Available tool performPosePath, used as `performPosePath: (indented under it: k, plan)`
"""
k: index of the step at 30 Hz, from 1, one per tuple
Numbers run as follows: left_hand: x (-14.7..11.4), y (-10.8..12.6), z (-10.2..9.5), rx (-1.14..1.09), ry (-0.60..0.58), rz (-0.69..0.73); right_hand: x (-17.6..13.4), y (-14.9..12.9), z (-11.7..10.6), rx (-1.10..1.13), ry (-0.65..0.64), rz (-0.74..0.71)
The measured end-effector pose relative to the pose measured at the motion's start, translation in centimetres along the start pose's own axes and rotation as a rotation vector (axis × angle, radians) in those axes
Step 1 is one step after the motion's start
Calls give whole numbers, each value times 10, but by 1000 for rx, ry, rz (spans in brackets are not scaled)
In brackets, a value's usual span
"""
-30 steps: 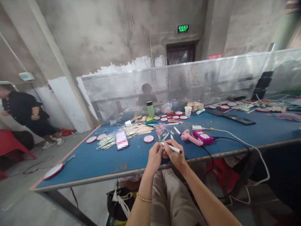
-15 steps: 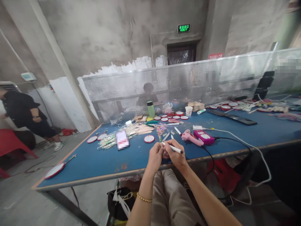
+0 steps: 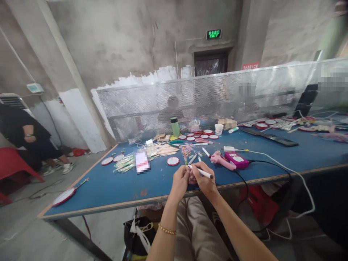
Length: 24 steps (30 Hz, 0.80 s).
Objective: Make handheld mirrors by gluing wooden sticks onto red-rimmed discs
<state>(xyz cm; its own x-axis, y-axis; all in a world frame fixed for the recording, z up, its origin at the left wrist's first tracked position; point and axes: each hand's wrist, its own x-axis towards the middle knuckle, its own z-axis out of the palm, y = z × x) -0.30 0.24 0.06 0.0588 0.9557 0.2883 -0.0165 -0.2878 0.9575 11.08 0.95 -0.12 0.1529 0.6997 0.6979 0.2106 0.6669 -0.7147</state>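
Both my hands meet at the table's front edge. My right hand (image 3: 203, 177) is closed around a white marker (image 3: 205, 173) with a dark end, its tip pointing toward my left hand. The fingers of my left hand (image 3: 180, 179) pinch a narrow stick (image 3: 185, 159) coloured green and orange, which sticks up past the fingertips; its lower part is hidden. Just beyond lie more markers (image 3: 193, 158) and a heap of small coloured bands (image 3: 187, 148). A round white disc with a red rim (image 3: 173, 161) rests left of them.
On the blue table (image 3: 114, 192) are a pink glue gun (image 3: 221, 160), a magenta box (image 3: 236, 160) with cables, a phone (image 3: 141, 161), wooden sticks (image 3: 165, 150), a green bottle (image 3: 174, 127) and a paper cup (image 3: 219, 129). A perforated metal screen (image 3: 146, 105) runs behind. A person (image 3: 24, 134) stands at left.
The person at far left has shifted and leans differently. My hands keep nearly the same pose with the marker and the stick; the view has moved slightly.
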Motion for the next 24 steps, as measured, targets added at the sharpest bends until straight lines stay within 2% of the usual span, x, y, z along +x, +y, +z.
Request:
performPosePath:
  k: [5, 16, 24]
  plan:
    - [-1, 2, 0, 11, 7, -1, 0, 0, 1, 9, -20, 10]
    - [0, 2, 2, -129, -23, -44, 0, -3, 0, 17, -21, 6]
    - [0, 2, 1, -112, -26, -39, 0, -1, 1, 48, -24, 44]
